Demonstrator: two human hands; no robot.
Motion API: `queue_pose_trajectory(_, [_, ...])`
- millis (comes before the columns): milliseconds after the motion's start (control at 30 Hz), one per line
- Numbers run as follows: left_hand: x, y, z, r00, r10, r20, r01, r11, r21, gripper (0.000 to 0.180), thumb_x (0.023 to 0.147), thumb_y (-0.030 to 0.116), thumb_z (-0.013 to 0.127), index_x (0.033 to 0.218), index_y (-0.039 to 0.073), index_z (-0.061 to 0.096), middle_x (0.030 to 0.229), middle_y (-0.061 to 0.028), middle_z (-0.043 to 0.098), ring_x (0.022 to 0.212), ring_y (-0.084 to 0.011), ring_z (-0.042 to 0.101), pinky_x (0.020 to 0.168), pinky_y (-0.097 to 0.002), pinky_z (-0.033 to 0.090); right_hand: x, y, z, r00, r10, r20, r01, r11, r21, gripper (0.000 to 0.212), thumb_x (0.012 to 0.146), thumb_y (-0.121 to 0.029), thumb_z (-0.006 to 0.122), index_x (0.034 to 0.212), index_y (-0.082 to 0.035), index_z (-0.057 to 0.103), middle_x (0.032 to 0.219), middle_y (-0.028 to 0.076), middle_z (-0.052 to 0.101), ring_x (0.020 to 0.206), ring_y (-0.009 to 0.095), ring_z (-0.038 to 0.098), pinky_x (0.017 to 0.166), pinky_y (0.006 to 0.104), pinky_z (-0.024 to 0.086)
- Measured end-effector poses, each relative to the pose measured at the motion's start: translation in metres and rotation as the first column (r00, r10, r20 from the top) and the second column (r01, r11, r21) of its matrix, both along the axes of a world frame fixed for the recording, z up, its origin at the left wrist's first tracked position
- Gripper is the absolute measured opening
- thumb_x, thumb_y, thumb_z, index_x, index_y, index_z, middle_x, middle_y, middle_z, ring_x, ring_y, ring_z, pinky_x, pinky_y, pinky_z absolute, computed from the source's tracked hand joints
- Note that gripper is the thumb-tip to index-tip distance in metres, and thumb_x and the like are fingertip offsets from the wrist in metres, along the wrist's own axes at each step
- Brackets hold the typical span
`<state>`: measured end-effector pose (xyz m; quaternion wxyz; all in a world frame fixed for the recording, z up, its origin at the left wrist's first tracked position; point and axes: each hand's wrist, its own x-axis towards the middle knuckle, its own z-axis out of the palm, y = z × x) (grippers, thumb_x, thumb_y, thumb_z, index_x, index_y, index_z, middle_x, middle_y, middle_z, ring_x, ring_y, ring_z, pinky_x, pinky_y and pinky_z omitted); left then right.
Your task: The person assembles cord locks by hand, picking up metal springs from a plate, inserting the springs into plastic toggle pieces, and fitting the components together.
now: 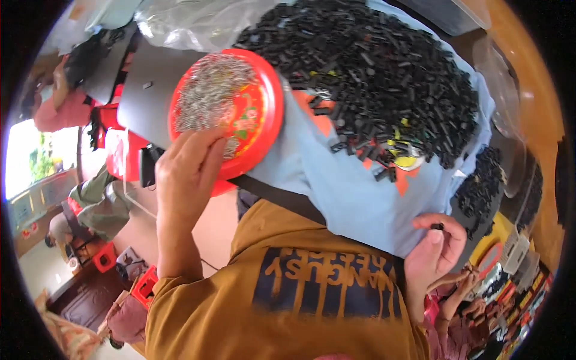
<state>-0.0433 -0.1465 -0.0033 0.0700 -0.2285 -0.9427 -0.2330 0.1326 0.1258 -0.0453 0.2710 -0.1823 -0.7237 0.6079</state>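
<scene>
My left hand [191, 157] reaches over a round red tray [271, 114], its fingers pressed together at the lower edge of a heap of small silvery metal pieces [213, 90]. What the fingertips hold, if anything, is hidden. My right hand [433, 249] is raised at the near right edge of a light blue cloth [354, 198]. Between its thumb and index finger is a small black piece [437, 227]. A large pile of similar small black pieces [378, 72] covers the far part of the cloth.
A clear plastic bag [198, 27] lies beyond the tray. More black pieces [480, 192] lie to the right of the cloth, near a clear plastic container [501, 90]. Red stools [144, 287] stand at the lower left. Another person's hands [465, 285] show at the lower right.
</scene>
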Motion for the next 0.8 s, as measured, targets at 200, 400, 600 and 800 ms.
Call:
queue_pose_trajectory(200, [0.001,-0.004,0.009,0.998,0.044,0.055,-0.042,0.999,-0.024,0.008,0.081,0.005,0.063,0.089,0.003,0.063,0.074,-0.0110,0.060,0.064,-0.0266,0.059,0.057,-0.0326,0.046,0.002,0.002,-0.001,1.000,-0.022,-0.001,0.022,1.000,0.017,0.029,0.090,-0.026,0.057,0.104,-0.003,0.045,0.085,0.012,0.058,0.074,0.020,0.054,0.072,0.0323,0.045])
queue_pose_trajectory(400, [-0.002,-0.008,0.000,0.997,-0.064,0.049,0.070,0.990,-0.121,0.010,0.080,0.009,0.065,0.089,0.005,0.064,0.073,-0.0089,0.059,0.064,-0.0274,0.059,0.055,-0.0352,0.046,0.000,0.001,-0.001,1.000,0.005,0.028,-0.006,1.000,0.028,0.027,0.090,-0.024,0.057,0.104,-0.004,0.045,0.086,0.011,0.058,0.075,0.020,0.053,0.072,0.0324,0.045])
queue_pose_trajectory(600, [-0.008,-0.007,-0.002,0.993,-0.103,0.062,0.111,0.983,-0.144,0.011,0.079,0.009,0.064,0.089,0.006,0.063,0.074,-0.0090,0.058,0.065,-0.0290,0.058,0.056,-0.0372,0.047,-0.001,0.000,0.000,1.000,0.006,0.024,-0.007,0.999,0.047,0.025,0.090,-0.021,0.057,0.104,-0.004,0.045,0.085,0.012,0.057,0.075,0.020,0.053,0.073,0.0321,0.043])
queue_pose_trajectory(800, [-0.011,-0.006,-0.005,0.991,-0.134,-0.004,0.131,0.976,-0.175,0.007,0.079,0.009,0.063,0.085,0.006,0.061,0.075,-0.0088,0.060,0.065,-0.0286,0.059,0.057,-0.0372,0.047,-0.001,-0.002,0.001,1.000,0.000,0.029,-0.001,0.999,0.033,0.023,0.089,-0.019,0.056,0.103,-0.004,0.045,0.085,0.012,0.058,0.075,0.020,0.053,0.074,0.0321,0.042])
